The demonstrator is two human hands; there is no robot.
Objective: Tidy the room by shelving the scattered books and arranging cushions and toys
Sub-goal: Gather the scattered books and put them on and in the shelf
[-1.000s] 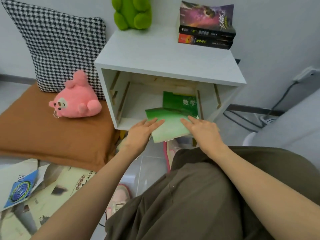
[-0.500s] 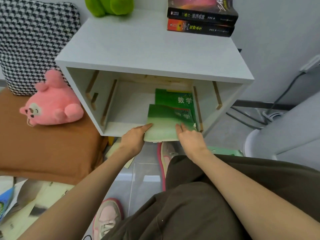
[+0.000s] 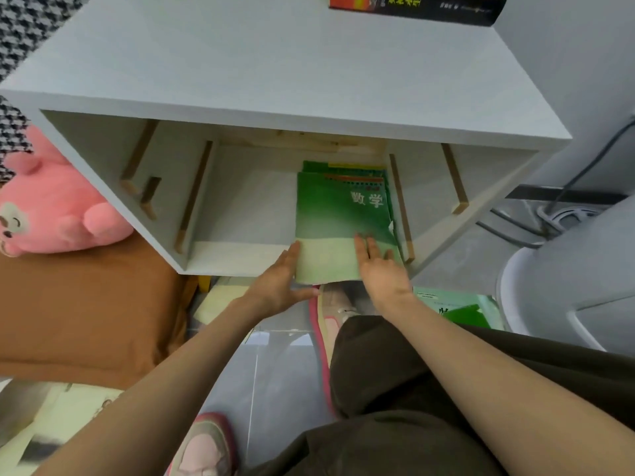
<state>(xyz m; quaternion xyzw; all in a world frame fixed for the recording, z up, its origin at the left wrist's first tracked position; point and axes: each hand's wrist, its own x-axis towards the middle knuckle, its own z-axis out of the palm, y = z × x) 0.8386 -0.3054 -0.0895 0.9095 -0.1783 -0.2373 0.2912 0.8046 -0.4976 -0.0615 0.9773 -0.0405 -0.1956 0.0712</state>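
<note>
Pushed deeper than before, the green book (image 3: 338,218) lies inside the cabinet (image 3: 275,63) (right part), with the left hand (image 3: 278,286) flat against its left edge and the right hand's (image 3: 381,273) straight fingers pressing its near end

**Bare arms, dark trousers, pink trainers**

Seen from the head-worn camera, the person wears loose trousers (image 3: 395,389) of dark olive-brown cloth, softly creased and folded at the knee. Both forearms are uncovered from the frame's edge to the wrist, and the left hand (image 3: 278,286) and right hand (image 3: 381,273) are bare as well. The left shoe (image 3: 206,448) is a trainer with a pale pink upper and a deeper pink-red rim, blurred at the bottom of the view. The right shoe (image 3: 338,304), partly covered by the trouser hem, shows cream and pink panels above a pink-red sole edge.
</note>
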